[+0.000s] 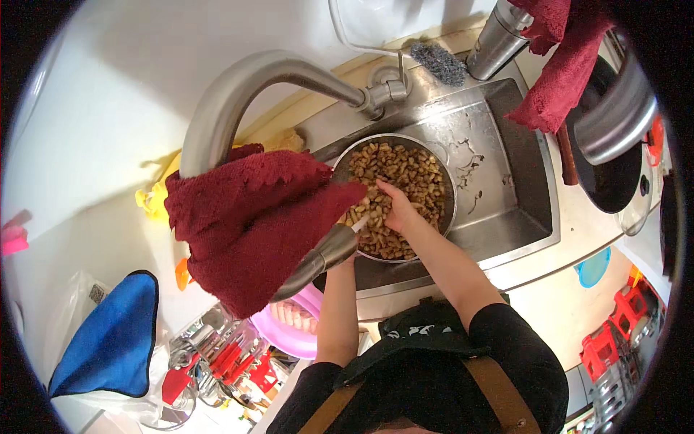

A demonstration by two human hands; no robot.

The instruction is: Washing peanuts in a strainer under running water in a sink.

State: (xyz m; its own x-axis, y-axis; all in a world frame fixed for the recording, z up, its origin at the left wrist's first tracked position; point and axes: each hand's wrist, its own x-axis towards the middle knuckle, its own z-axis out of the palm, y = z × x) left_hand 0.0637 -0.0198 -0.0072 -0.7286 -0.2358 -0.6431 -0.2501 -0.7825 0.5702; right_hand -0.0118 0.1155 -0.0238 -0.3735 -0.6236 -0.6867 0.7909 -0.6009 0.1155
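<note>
In the sink, a round metal-rimmed bowl (450, 177) holds a heap of small brown pieces (394, 160), perhaps nuts or beans; I cannot tell which. My right hand (399, 208) is among them, thumb stretched out and its other fingers partly hidden by the pieces. My left forearm reaches toward the bowl's near left side. The left hand (351, 254) is almost wholly covered by the faucet head (327, 254) and a dark red cloth (253, 210) draped over the faucet. Near the spout's tip a short pale streak looks like running water.
The curved steel faucet (246, 87) arches over the left side of the sink (470, 155). Dark scraps lie on the sink floor. A grey scrubber (439, 62) and steel flask (499, 42) stand behind. At right is a black pan (614, 170); at lower left, a pink basin (289, 346).
</note>
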